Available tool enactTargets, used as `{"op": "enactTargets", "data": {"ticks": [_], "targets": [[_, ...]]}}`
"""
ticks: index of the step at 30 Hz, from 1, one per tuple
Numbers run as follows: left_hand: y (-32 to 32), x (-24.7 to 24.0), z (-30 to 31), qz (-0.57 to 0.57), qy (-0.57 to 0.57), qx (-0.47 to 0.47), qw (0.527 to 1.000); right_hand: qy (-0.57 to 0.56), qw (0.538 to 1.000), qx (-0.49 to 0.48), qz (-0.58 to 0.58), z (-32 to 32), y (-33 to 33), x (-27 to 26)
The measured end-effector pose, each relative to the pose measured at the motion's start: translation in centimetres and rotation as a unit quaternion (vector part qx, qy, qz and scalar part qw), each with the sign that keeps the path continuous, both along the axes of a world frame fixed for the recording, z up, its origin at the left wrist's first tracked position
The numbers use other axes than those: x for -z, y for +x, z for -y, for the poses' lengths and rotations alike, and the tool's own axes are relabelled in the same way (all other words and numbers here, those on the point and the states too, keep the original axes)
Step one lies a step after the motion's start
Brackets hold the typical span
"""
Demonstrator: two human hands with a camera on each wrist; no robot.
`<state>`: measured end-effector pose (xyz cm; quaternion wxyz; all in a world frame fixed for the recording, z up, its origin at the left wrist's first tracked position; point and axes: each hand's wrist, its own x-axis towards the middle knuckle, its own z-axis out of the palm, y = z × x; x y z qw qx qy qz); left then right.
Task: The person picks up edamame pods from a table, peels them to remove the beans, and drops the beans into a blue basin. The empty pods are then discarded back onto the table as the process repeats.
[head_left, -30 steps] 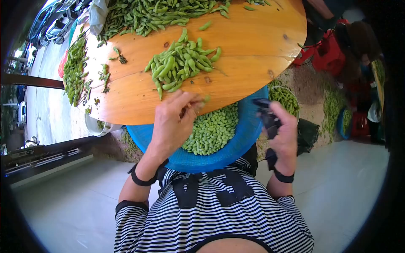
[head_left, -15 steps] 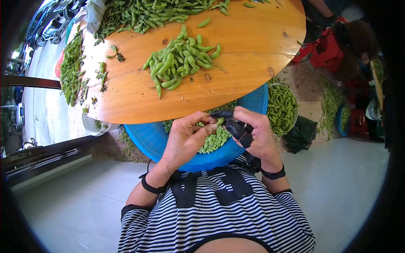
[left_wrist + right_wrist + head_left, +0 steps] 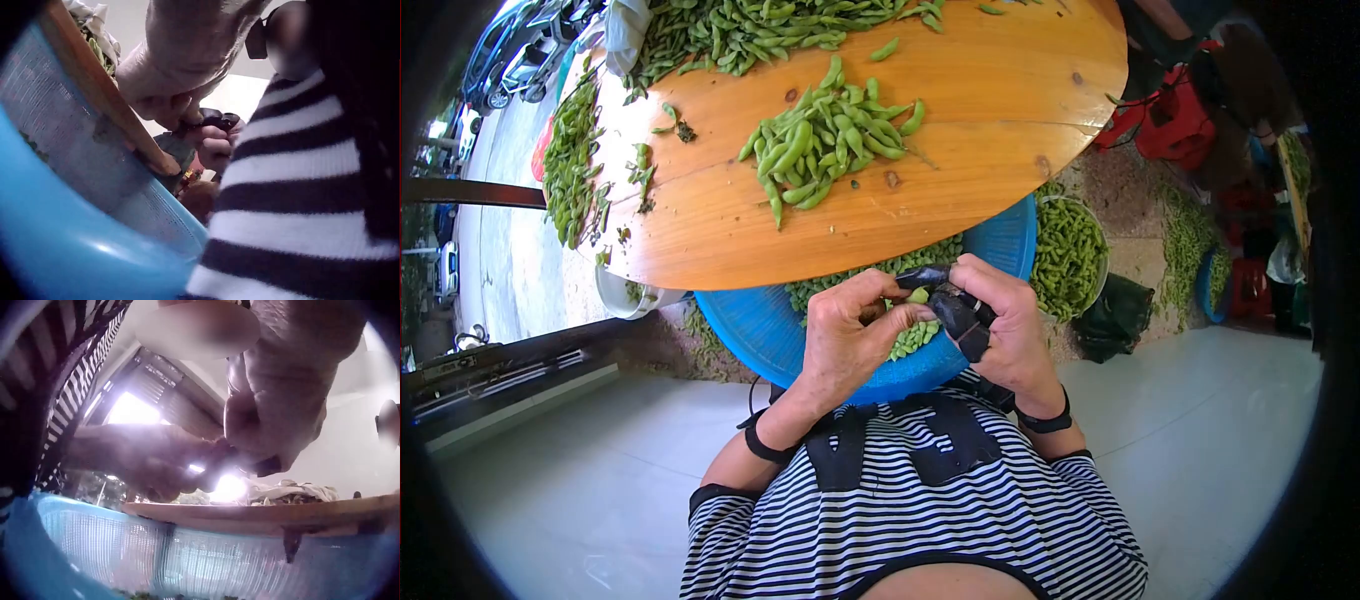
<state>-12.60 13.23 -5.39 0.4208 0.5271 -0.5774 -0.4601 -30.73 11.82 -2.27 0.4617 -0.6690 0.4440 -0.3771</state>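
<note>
Over a blue plastic basket (image 3: 745,340), my two hands meet at a green edamame pod (image 3: 918,296). Thumb and fingers of my left hand (image 3: 845,325) pinch one end of it. My right hand (image 3: 1020,330) has black coverings (image 3: 965,328) on its thumb and forefinger, which close on the pod's other end. Fingers hide most of the pod. Shelled green beans (image 3: 912,340) lie in the basket below. Both wrist views show the hands together above the basket's rim, with the pod itself mostly hidden.
The wooden table (image 3: 960,180) overhangs the basket's far side. On it lie a small heap of pods (image 3: 825,145), a larger pile (image 3: 740,35) behind and stemmy pods (image 3: 570,170) at left. A bucket of pods (image 3: 1068,255) stands at right, beside a dark green bag (image 3: 1112,318).
My left hand came back from the table edge with a pod, and my right hand swung inward to meet it. In the last half second the pod has become more covered by the fingers.
</note>
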Motion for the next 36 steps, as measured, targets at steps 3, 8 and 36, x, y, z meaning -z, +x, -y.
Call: {"op": "enactTargets", "data": {"ticks": [3, 8, 36], "targets": [[0.2, -1.0, 0.4, 0.072, -0.047, 0.028, 0.996, 0.014, 1.000, 0.002, 0.017, 0.1, -0.2, 0.0], [2.0, -3.2, 2.1, -0.100, 0.268, 0.136, 0.949, 0.080, 0.995, 0.010, 0.051, 0.1, 0.0, 0.2], [-1.3, -0.1, 0.1, -0.404, 0.335, -0.053, 0.850, -0.173, 0.974, 0.101, -0.105, -0.8, 2.1, 2.1]]}}
